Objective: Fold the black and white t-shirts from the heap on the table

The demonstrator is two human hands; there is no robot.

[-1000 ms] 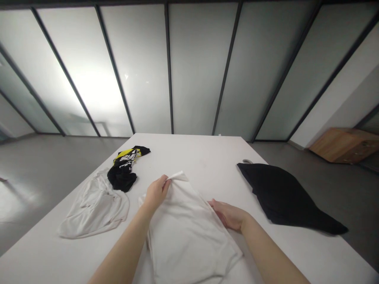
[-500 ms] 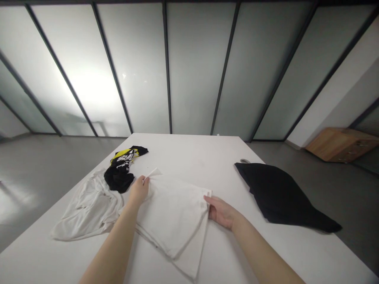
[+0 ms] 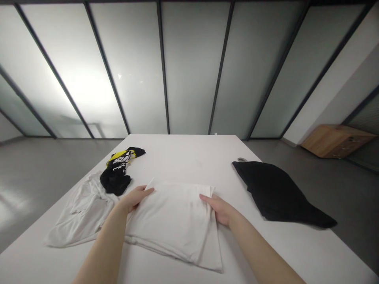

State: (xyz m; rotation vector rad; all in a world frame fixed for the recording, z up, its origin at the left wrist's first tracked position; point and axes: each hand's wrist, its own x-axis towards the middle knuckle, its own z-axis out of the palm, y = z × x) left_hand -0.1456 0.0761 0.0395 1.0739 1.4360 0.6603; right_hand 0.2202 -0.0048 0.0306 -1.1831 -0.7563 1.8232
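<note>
A folded white garment (image 3: 173, 221) lies in front of me, its layers showing along the near edge. My left hand (image 3: 137, 196) grips its far left corner, thumb on top and the other fingers underneath. At the far right corner, my right hand (image 3: 218, 207) pinches the cloth the same way. One layer sticks out past the fold at the near right corner. Left of my left forearm rests a crumpled white garment (image 3: 81, 213). A black garment with a yellow and white print (image 3: 117, 171) lies bunched just beyond it.
On the right of the white table (image 3: 183, 157) a black garment (image 3: 278, 195) lies flat, reaching the table's edge. A grey roll (image 3: 242, 159) sits behind it. A wooden cabinet (image 3: 334, 141) stands on the floor at right, and frosted glass panels (image 3: 189, 67) line the back.
The folded white garment has turned so its near edge lies straighter across the table. Both my hands still grip its far corners, the left one shifted slightly lower. The view has shifted slightly.
</note>
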